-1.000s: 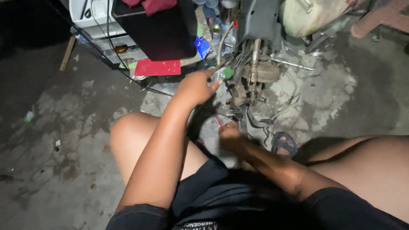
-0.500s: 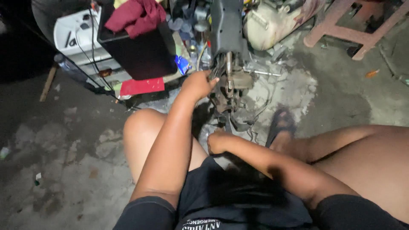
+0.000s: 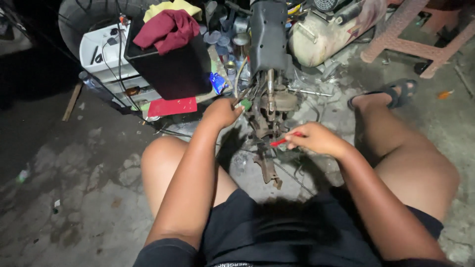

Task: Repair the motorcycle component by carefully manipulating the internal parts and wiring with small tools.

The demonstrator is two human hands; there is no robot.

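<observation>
Repair work sits mid-step: left hand (image 3: 221, 111) clamps wiring beside the rusty frame (image 3: 267, 118); right hand (image 3: 316, 139) pinches a red tool (image 3: 284, 141) (tip hidden), needing steady aim.

Rusty, greasy metal assembly (image 3: 269, 111), rough cracked concrete floor (image 3: 74, 198) (dusty), soft maroon cloth (image 3: 168, 29).

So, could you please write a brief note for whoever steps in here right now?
Left hand: gripping parts at the left side of the rusty engine assembly on the concrete floor.
Right hand: holding a red-handled tool, tip at the assembly's lower part.
Nearby: black box with a maroon cloth to the left, cream tank behind.
Done: cannot tell from this view.
Left: the assembly is still being worked on, wires loose.
</observation>
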